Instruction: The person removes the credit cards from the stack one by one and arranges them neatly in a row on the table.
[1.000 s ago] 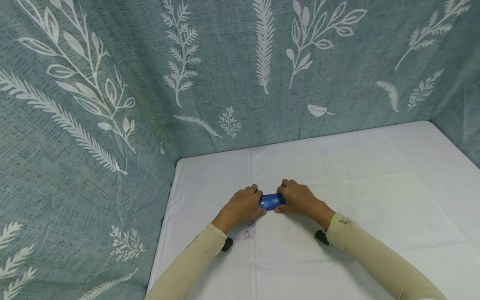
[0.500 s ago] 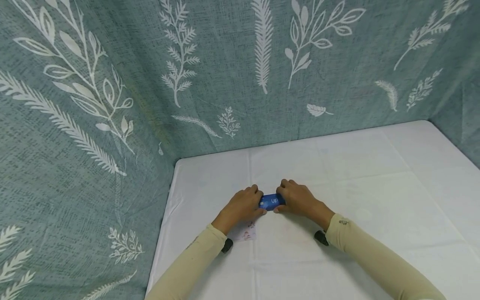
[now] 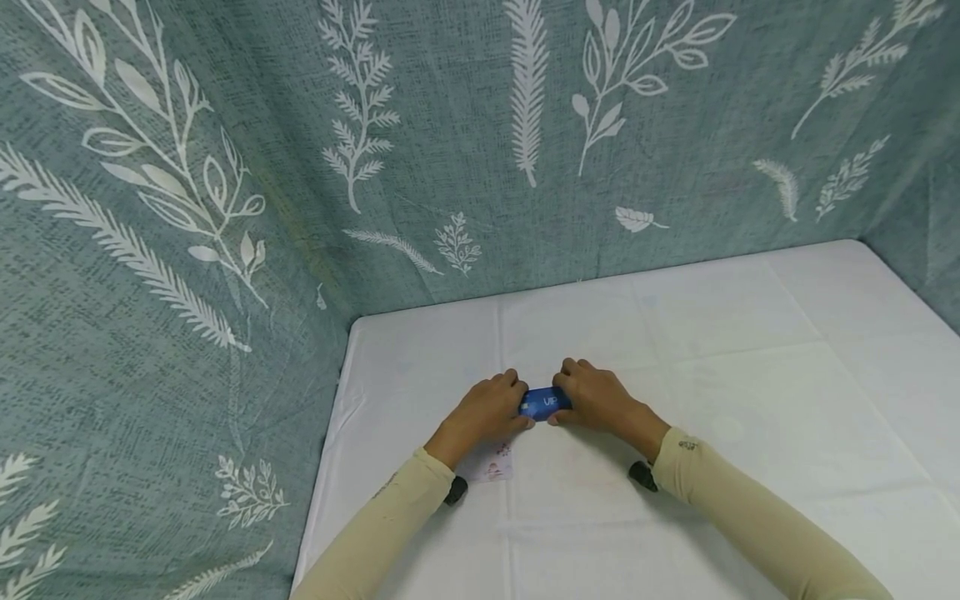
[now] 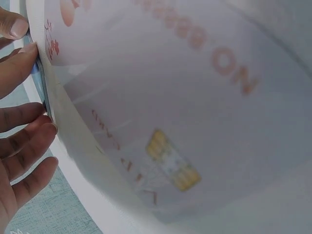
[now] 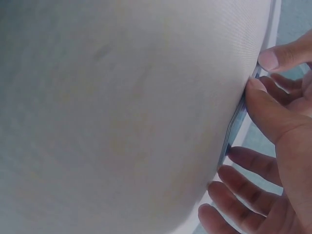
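Note:
Both hands hold a thin stack of cards by its ends, low over the white table; the top one is a blue VIP card with a chip mark. My left hand grips the left end, thumb on the near edge and fingers on the far edge. At the right end, my right hand grips it the same way. Layered card edges show between thumb and fingers in the left wrist view. Below the left wrist a pale card with reddish flowers lies on the table, partly hidden by that hand.
A white cloth covers the table. Green curtains with white leaf prints hang behind it and at its left and right. Beneath the wrists sit dark camera bodies. Pale sleeves cover the forearms.

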Demonstrator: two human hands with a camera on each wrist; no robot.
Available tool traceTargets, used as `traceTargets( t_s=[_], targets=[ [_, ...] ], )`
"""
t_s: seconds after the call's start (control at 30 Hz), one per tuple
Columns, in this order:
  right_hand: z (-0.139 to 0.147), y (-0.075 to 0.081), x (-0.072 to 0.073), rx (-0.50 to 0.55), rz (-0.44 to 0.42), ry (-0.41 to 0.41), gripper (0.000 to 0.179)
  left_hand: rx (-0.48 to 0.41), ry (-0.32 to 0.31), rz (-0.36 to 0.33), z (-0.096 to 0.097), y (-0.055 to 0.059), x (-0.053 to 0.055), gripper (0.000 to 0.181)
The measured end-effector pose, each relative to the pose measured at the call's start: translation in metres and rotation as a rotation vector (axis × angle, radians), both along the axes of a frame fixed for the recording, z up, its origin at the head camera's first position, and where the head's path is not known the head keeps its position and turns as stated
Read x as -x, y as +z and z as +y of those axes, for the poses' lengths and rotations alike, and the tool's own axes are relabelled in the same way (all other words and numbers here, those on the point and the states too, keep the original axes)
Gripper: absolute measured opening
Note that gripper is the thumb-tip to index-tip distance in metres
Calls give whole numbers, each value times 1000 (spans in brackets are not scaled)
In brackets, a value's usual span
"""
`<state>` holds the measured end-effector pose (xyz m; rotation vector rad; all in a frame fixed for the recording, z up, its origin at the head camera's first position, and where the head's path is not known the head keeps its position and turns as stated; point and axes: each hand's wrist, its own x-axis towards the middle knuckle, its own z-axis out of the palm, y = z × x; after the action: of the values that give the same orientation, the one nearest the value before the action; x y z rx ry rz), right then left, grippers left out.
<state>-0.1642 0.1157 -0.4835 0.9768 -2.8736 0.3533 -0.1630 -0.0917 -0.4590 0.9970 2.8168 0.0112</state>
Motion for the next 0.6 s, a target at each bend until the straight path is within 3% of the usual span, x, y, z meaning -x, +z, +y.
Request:
traceTargets(
  t_s=[0.6],
  targets=[
    [-1, 0, 1, -5, -6, 4, 55, -4, 2, -15, 1, -1, 3, 50]
  ],
)
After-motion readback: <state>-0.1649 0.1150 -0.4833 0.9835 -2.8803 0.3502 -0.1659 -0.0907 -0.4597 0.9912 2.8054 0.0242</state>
